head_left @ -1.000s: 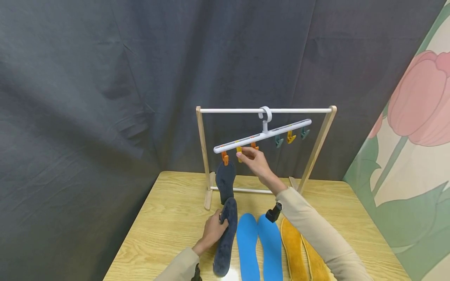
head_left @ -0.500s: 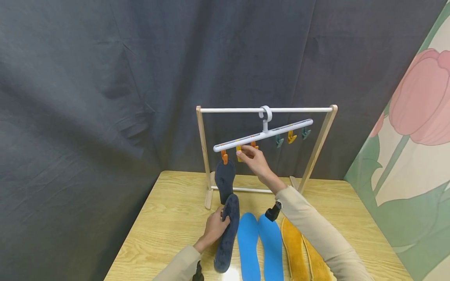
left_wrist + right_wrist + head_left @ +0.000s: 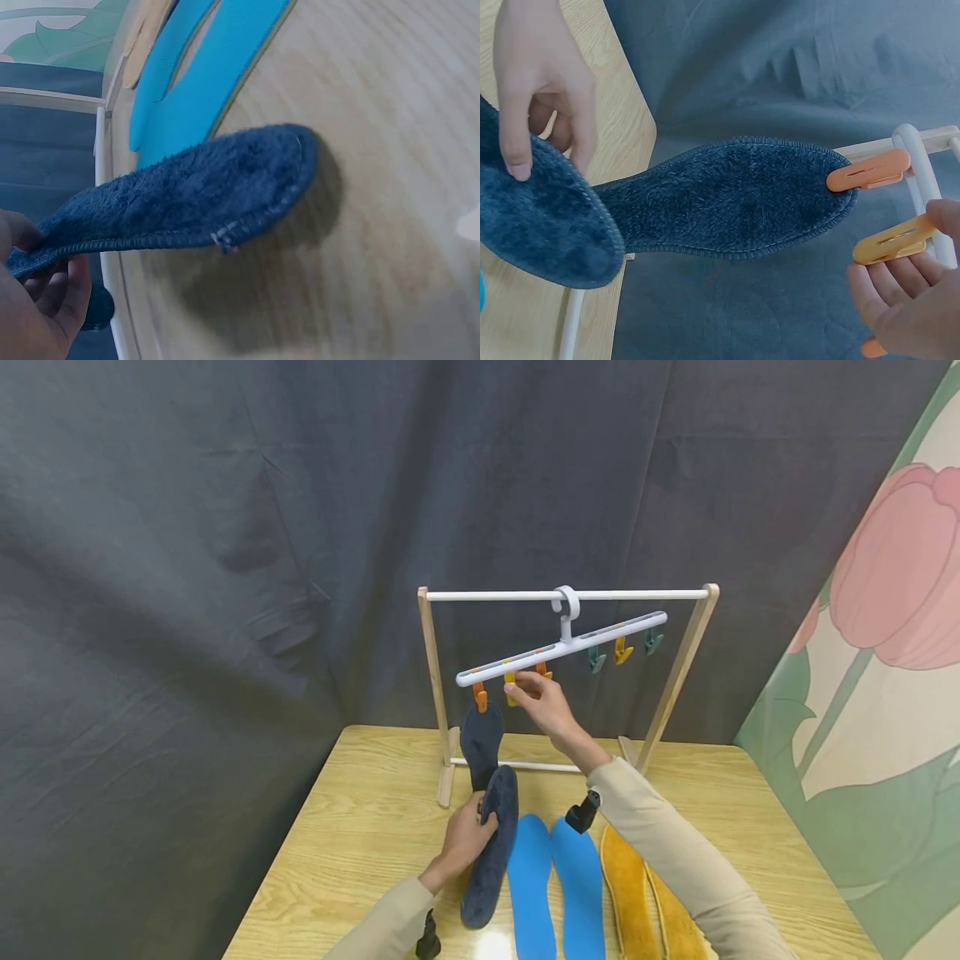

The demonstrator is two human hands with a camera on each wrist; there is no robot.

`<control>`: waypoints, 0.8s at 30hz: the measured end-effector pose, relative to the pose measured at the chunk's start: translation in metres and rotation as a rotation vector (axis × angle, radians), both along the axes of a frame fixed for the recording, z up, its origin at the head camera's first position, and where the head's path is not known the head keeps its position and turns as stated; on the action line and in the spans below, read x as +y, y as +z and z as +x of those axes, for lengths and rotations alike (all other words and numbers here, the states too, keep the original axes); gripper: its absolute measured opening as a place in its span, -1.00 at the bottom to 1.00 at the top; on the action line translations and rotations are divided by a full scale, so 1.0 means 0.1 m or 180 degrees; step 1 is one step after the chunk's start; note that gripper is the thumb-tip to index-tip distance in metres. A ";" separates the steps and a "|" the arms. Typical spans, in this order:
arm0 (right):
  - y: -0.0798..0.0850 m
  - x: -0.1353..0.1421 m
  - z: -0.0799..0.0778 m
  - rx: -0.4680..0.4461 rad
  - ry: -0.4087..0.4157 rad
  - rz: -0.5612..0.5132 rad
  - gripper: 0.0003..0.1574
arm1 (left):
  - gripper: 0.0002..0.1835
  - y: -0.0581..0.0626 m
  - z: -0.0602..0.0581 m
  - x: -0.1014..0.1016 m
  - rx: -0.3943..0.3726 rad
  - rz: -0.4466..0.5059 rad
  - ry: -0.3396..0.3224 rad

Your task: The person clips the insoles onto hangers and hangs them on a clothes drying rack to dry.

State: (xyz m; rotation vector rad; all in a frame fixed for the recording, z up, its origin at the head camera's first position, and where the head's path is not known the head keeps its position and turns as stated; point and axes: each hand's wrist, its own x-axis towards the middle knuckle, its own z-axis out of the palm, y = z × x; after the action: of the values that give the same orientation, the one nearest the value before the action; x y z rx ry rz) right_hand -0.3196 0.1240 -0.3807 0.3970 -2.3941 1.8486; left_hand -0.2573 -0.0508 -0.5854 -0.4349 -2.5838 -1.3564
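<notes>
My left hand point(image 3: 467, 837) grips a dark navy fuzzy insole point(image 3: 491, 860) by its edge, thumb on top and fingers beneath. In the left wrist view the insole's stitched rim point(image 3: 150, 241) shows, its far end raised over the table. A matching insole point(image 3: 735, 196) hangs from an orange clip point(image 3: 870, 170) at the low left end of the white hanger point(image 3: 525, 662); the held one overlaps its lower part. My right hand point(image 3: 547, 703) pinches the yellow clip point(image 3: 895, 238) beside that orange one, between thumb and fingers. Nothing is in the yellow clip's mouth.
The hanger tilts down to the left on the wooden rack's white top rail point(image 3: 637, 596). Another orange clip point(image 3: 543, 670), a yellow clip point(image 3: 622, 651) and two green clips hang along it. Two blue insoles point(image 3: 577, 885) and two mustard insoles point(image 3: 628, 893) lie on the wooden table point(image 3: 360, 827).
My left hand has moved up and slightly right with the navy insole, bringing its top end closer to the hanging one. My right hand stays on the yellow clip.
</notes>
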 end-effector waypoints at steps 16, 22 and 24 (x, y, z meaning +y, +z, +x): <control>-0.03 0.01 0.01 0.0078 -0.0009 -0.0055 -0.36 | -0.62 0.29 -0.11 0.07 0.0169 -0.0001 0.0011; -0.04 0.01 0.00 0.0081 -0.0022 0.0033 -0.36 | -0.62 0.33 -0.11 0.09 0.0226 0.0114 -0.0018; -0.04 0.00 0.00 0.0079 -0.0032 0.0075 -0.37 | -0.62 0.35 -0.11 0.10 0.0245 0.0172 -0.0029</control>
State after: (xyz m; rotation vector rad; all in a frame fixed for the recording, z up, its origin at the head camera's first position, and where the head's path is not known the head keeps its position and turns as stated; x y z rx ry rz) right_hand -0.3194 0.1244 -0.3846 0.4067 -2.3992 1.8021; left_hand -0.2682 -0.0409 -0.5505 -0.4810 -2.4805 -1.3807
